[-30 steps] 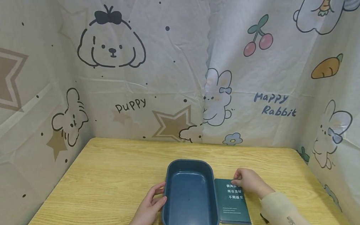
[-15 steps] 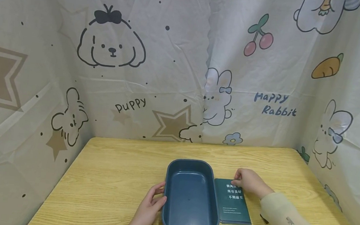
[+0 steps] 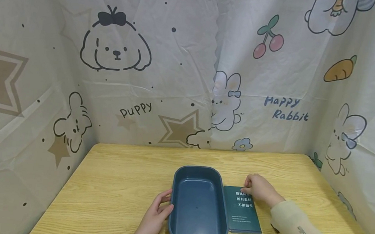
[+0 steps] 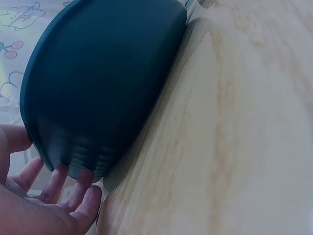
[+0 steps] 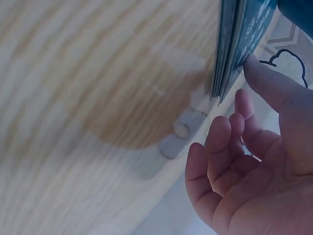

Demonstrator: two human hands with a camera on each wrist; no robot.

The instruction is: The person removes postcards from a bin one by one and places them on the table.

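A dark blue rectangular plastic basin [image 3: 196, 207] stands on the wooden table with nothing inside it. My left hand [image 3: 153, 216] rests against its left side; in the left wrist view the fingertips [image 4: 87, 177] touch the outer wall and the thumb lies near the rim. Right beside the basin lies a stack of thin green booklets [image 3: 244, 215] with white lettering on the cover. My right hand [image 3: 261, 190] is at its far right corner, thumb on the top booklet and index finger at the far edge. Several layers show at the stack's edge [image 5: 224, 58] in the right wrist view.
Curtains [image 3: 166, 55] printed with cartoon animals enclose the table at the back and both sides. The yellow wooden tabletop [image 3: 125, 174] extends left of the basin and behind it. A small dark object [image 3: 275, 228] shows under the right sleeve.
My right hand and forearm shift very slightly at the booklet's corner. The basin, the booklets and my left hand stay where they were.
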